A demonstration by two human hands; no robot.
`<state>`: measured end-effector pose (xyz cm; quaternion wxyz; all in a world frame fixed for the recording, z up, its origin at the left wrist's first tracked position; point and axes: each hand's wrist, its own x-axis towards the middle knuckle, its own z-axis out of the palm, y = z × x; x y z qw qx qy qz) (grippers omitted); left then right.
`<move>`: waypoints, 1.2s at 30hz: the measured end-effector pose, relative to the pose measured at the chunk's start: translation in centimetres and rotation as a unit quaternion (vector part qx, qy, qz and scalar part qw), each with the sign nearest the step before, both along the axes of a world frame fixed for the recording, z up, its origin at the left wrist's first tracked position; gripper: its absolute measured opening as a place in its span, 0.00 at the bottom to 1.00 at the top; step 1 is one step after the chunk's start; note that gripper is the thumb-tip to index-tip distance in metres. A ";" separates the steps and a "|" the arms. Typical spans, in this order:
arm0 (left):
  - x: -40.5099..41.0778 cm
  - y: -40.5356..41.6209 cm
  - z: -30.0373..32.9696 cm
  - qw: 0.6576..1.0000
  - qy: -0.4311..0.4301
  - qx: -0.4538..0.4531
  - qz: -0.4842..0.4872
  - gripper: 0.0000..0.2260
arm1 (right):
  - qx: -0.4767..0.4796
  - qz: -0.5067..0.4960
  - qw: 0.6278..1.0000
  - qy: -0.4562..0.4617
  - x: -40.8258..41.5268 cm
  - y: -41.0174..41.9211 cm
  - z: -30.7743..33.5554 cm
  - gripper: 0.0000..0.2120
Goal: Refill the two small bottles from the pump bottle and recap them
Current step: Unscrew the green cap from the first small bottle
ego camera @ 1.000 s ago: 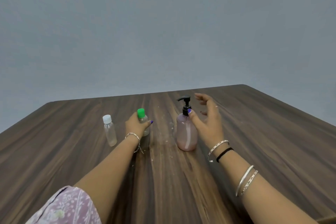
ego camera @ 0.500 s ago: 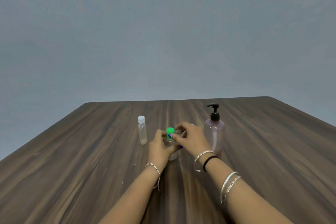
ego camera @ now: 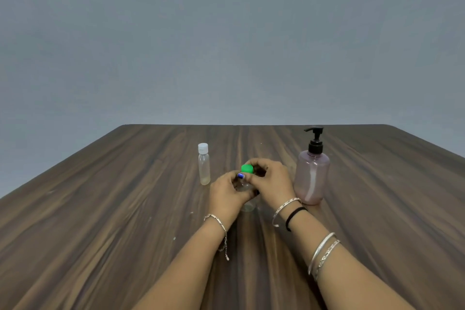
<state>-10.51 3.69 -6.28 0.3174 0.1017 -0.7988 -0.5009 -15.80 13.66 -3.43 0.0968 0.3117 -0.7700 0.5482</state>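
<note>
A small clear bottle [ego camera: 248,205] with a green cap [ego camera: 247,168] stands on the dark wooden table [ego camera: 100,209] in front of me. My left hand [ego camera: 226,192] is wrapped around its body. My right hand [ego camera: 270,180] pinches the green cap from the right. A second small clear bottle [ego camera: 204,166] with a white cap stands upright to the left, apart from both hands. The pink translucent pump bottle [ego camera: 311,176] with a black pump head stands just right of my right hand. Most of the held bottle is hidden by my fingers.
A plain grey wall rises behind the table's far edge. Small pale specks lie on the wood near my left forearm.
My left hand brought the green-capped bottle toward me. My right hand left the pump bottle and closed on the green cap. The view shifted, so the bottles appear further right.
</note>
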 end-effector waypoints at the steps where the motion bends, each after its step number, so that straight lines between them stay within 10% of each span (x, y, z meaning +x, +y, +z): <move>1: 0.0 -0.1 -0.1 1.000 -0.003 0.008 -0.014 0.15 | 0.002 0.009 1.000 0.002 -0.1 0.2 0.0 0.07; 8: -0.1 -0.4 -0.8 0.994 0.004 0.070 -0.086 0.32 | -0.099 0.128 0.978 -0.134 -0.3 2.1 0.6 0.21; 13: 0.1 -0.3 -1.0 0.993 -0.011 0.069 -0.098 0.36 | -0.039 0.032 0.999 0.016 0.8 1.8 0.5 0.20; 17: 0.1 -0.4 -0.9 0.993 -0.004 0.074 -0.086 0.41 | -0.133 0.039 0.988 -0.073 0.6 2.4 1.1 0.16; 22: 0.4 -0.2 -0.7 0.994 -0.010 0.057 -0.097 0.41 | -0.020 0.036 0.999 0.024 1.2 1.7 0.4 0.16; 32: 1.1 0.0 0.2 0.984 0.053 0.095 -0.138 0.25 | -0.098 0.208 0.972 -0.055 1.2 2.8 1.6 0.19; 36: 1.2 0.2 0.1 0.982 0.054 0.103 -0.150 0.24 | -0.027 0.079 0.996 0.028 1.2 2.2 0.9 0.13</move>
